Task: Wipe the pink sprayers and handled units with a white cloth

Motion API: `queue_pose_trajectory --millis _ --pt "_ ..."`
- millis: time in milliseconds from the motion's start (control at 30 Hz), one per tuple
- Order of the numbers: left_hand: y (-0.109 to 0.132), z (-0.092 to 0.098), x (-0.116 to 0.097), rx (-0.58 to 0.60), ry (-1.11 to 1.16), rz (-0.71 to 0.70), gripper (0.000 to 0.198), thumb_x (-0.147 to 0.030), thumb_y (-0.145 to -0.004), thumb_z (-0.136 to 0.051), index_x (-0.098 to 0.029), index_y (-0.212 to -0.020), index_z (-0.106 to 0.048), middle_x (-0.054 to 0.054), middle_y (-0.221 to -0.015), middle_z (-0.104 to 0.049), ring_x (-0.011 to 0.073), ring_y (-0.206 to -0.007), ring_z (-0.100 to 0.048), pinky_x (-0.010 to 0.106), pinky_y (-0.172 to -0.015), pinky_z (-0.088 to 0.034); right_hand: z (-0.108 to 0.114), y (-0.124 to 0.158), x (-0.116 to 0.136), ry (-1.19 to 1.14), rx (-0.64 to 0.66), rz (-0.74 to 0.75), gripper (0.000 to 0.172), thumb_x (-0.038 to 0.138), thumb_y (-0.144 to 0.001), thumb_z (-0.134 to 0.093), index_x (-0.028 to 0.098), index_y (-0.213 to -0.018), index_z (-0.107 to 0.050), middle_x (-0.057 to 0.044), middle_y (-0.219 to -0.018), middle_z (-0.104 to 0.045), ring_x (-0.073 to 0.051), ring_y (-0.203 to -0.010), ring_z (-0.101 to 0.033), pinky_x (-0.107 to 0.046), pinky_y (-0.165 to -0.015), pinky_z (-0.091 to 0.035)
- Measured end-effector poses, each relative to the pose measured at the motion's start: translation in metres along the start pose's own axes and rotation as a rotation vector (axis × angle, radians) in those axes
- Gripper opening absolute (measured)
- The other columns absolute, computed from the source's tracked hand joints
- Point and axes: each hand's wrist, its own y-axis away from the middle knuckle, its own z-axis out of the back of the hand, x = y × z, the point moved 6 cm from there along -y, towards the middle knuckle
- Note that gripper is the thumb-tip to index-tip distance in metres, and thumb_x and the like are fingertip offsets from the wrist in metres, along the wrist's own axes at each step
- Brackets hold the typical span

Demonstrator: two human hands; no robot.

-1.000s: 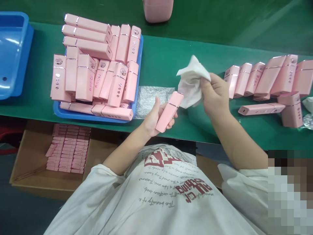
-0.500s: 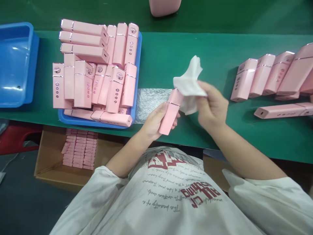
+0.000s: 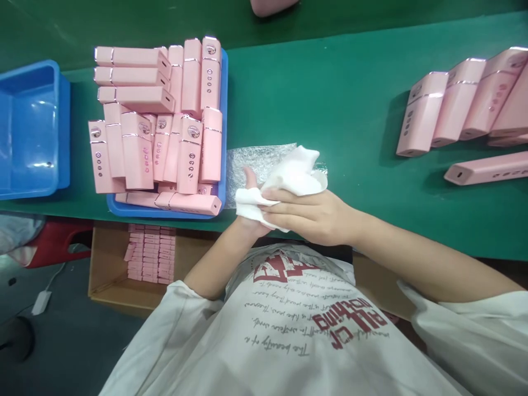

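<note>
A crumpled white cloth (image 3: 295, 173) covers the palm of my left hand (image 3: 250, 178), whose raised thumb and heel show at its edges. The slim pink device gripped in that hand a moment earlier is hidden under the cloth now. My right hand (image 3: 315, 216) lies over the cloth with its fingers stretched side by side, pressing it against the left palm. Beneath both hands, a sheet of bubble wrap (image 3: 256, 157) is spread on the green table (image 3: 342, 99).
On the left, a blue tray (image 3: 224, 110) is piled with several pink devices (image 3: 191, 159); beyond it stands another blue tray (image 3: 58, 132). More pink devices (image 3: 423, 113) lie at the right. Below the table edge, a cardboard box (image 3: 107, 258) contains stacked pink pieces.
My right hand has moved left and down with the cloth, onto my left hand. The cloth now hides the pink device that was visible before. The view has shifted slightly.
</note>
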Motion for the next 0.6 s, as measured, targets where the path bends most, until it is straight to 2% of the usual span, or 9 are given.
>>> queue_pose_trajectory --millis 33,100,167,233,300,367,433,500,600 --pt "0.001 -0.001 -0.003 0.012 0.036 -0.033 0.086 -0.077 -0.08 0.0 -0.015 -0.087 -0.059 0.002 -0.052 -0.05 0.0103 -0.039 -0.042 0.024 -0.036 -0.034 0.0 0.0 -0.001 0.0 0.002 -0.01 0.022 0.01 -0.09 -0.05 0.009 -0.108 -0.062 -0.008 -0.108 -0.07 -0.023 -0.12 -0.056 -0.035 -0.098 -0.052" --pt "0.002 -0.004 -0.005 0.053 0.064 -0.063 0.084 -0.078 -0.081 -0.003 -0.014 -0.085 -0.058 0.004 -0.058 -0.056 0.0086 -0.037 -0.042 0.022 -0.032 -0.03 0.007 0.002 -0.013 0.012 -0.062 -0.161 0.026 0.011 -0.092 -0.045 0.014 -0.112 -0.061 -0.007 -0.112 -0.069 -0.022 -0.12 -0.056 -0.037 -0.096 -0.053" --pt "0.004 -0.007 -0.003 0.111 0.03 -0.039 0.071 -0.072 -0.087 -0.017 -0.013 -0.083 -0.058 0.004 -0.064 -0.058 0.0061 -0.035 -0.042 0.019 -0.029 -0.026 0.014 0.006 -0.028 -0.019 -0.149 -0.344 0.029 0.016 -0.094 -0.041 0.02 -0.115 -0.061 -0.007 -0.118 -0.066 -0.021 -0.119 -0.057 -0.039 -0.097 -0.052" --pt "0.005 -0.008 0.0 0.155 -0.003 -0.016 0.052 -0.06 -0.09 -0.037 -0.013 -0.083 -0.058 0.002 -0.067 -0.059 0.0048 -0.035 -0.043 0.018 -0.03 -0.028 0.02 0.012 -0.036 -0.094 -0.23 -0.466 0.031 0.02 -0.096 -0.038 0.024 -0.115 -0.062 -0.006 -0.118 -0.066 -0.02 -0.11 -0.063 -0.038 -0.092 -0.054" --pt "0.006 -0.007 0.001 0.162 -0.038 -0.028 0.04 -0.051 -0.089 -0.048 -0.013 -0.085 -0.059 0.002 -0.067 -0.061 0.0062 -0.039 -0.049 0.017 -0.034 -0.034 0.031 0.02 -0.043 -0.12 -0.409 -0.568 0.029 0.024 -0.096 -0.039 0.024 -0.112 -0.063 -0.004 -0.107 -0.07 -0.018 -0.094 -0.068 -0.033 -0.08 -0.057" --pt "0.006 -0.004 -0.001 0.14 -0.07 -0.062 0.041 -0.051 -0.088 -0.05 -0.012 -0.091 -0.061 0.003 -0.066 -0.062 0.0092 -0.047 -0.055 0.018 -0.038 -0.039 0.043 0.034 -0.052 -0.121 -0.647 -0.687 0.025 0.029 -0.095 -0.044 0.023 -0.107 -0.065 -0.004 -0.097 -0.07 -0.016 -0.085 -0.067 -0.03 -0.073 -0.056" --pt "0.006 -0.004 -0.003 0.144 -0.085 -0.094 0.046 -0.053 -0.089 -0.045 -0.012 -0.103 -0.061 0.003 -0.066 -0.062 0.0109 -0.051 -0.058 0.018 -0.04 -0.041 0.05 0.048 -0.062 -0.162 -0.819 -0.775 0.023 0.035 -0.094 -0.048 0.022 -0.102 -0.066 -0.004 -0.093 -0.069 -0.017 -0.085 -0.066 -0.031 -0.073 -0.054" --pt "0.006 -0.006 -0.005 0.184 -0.091 -0.11 0.05 -0.054 -0.091 -0.038 -0.014 -0.114 -0.058 0.002 -0.068 -0.062 0.0106 -0.048 -0.057 0.019 -0.039 -0.039 0.052 0.054 -0.069 -0.207 -0.862 -0.83 0.023 0.037 -0.093 -0.05 0.021 -0.099 -0.065 -0.004 -0.092 -0.069 -0.017 -0.085 -0.064 -0.031 -0.074 -0.053" --pt "0.006 -0.01 -0.006 0.219 -0.103 -0.091 0.051 -0.053 -0.094 -0.031 -0.015 -0.117 -0.056 0.002 -0.068 -0.062 0.0086 -0.037 -0.049 0.02 -0.034 -0.035 0.051 0.045 -0.064 -0.116 -0.746 -0.798 0.021 0.031 -0.094 -0.048 0.021 -0.102 -0.065 -0.003 -0.091 -0.069 -0.015 -0.081 -0.065 -0.028 -0.071 -0.053"
